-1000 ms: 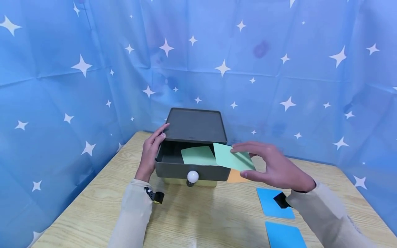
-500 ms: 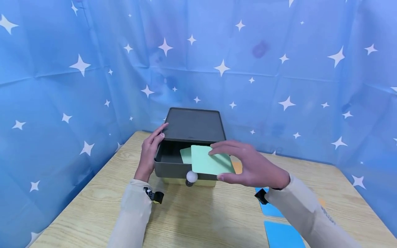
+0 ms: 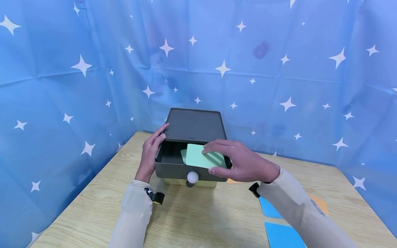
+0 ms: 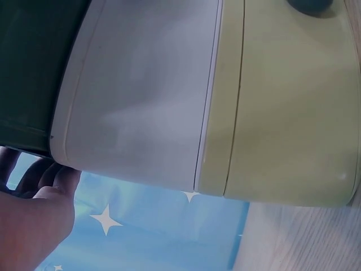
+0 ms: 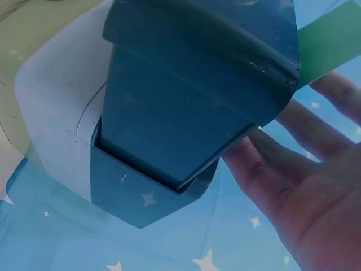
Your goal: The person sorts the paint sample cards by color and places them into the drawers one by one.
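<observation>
A green card (image 3: pixel 198 158) is pinched in the right grip (image 3: pixel 242 160); the drawer unit (image 3: pixel 195 125) is touched by the unclenched left grip (image 3: pixel 150 150)

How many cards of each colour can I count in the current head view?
Green: 2 (held card in the right hand; second card in the drawer)
Blue: 2 (near blue card, far blue card)
Orange: 2, mostly hidden (left orange card, right orange card)
Total: 6 visible
</observation>
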`<state>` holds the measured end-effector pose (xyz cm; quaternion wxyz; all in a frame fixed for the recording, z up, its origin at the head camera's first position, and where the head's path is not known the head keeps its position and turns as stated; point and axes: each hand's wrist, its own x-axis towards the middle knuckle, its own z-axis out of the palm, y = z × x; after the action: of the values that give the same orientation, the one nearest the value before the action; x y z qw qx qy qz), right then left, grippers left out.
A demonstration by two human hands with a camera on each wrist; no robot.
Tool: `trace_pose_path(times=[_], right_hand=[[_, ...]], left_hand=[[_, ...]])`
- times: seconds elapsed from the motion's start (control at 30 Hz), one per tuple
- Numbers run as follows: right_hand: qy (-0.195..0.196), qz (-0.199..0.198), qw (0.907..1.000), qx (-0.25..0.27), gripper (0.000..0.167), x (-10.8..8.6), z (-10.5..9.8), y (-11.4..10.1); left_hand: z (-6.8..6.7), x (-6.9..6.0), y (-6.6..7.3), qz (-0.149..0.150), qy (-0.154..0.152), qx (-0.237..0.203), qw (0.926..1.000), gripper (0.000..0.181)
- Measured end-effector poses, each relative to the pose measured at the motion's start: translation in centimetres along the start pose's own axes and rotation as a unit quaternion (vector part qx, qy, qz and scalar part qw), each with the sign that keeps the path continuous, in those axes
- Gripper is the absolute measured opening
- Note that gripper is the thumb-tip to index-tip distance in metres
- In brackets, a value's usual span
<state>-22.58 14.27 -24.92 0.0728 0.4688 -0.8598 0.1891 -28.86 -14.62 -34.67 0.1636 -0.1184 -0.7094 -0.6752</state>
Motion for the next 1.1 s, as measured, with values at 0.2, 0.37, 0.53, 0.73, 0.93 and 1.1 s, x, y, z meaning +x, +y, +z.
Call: trace_pose_path(times=[0.2, 0.37, 0.53, 0.73, 0.93, 1.1], right_hand=[[-0.009, 0.004, 0.9999, -0.005, 0.040, 0.3, 0.2, 0.1], [-0.013, 0.009, 0.9999, -0.001, 0.037, 0.3, 0.2, 0.1], [-0.006, 0.008, 0.9999, -0.003, 0.033, 0.3, 0.3, 0.4], [0.014, -0.014, 0.9998, -0.010, 0.030, 0.5, 0.3, 0.1], [0.036, -0.052, 0.9977, -0.022, 0.027, 0.7, 0.4, -0.5], [0.060, -0.084, 0.9938, -0.040, 0.028, 0.6, 0.3, -1.4]], left_hand=[[0.0, -0.1, -0.1, -0.004, -0.002, -0.005, 1.0000, 0.041], [0.1, -0.3, -0.1, -0.003, -0.004, -0.004, 1.0000, 0.041], [0.0, -0.2, -0.1, -0.004, -0.002, -0.002, 1.0000, 0.041], [0.0, -0.2, -0.1, -0.005, -0.001, -0.004, 1.0000, 0.041], [0.1, -0.1, -0.1, -0.003, 0.000, -0.005, 1.0000, 0.041], [0.0, 0.0, 0.1, 0.001, 0.001, -0.003, 1.0000, 0.041]])
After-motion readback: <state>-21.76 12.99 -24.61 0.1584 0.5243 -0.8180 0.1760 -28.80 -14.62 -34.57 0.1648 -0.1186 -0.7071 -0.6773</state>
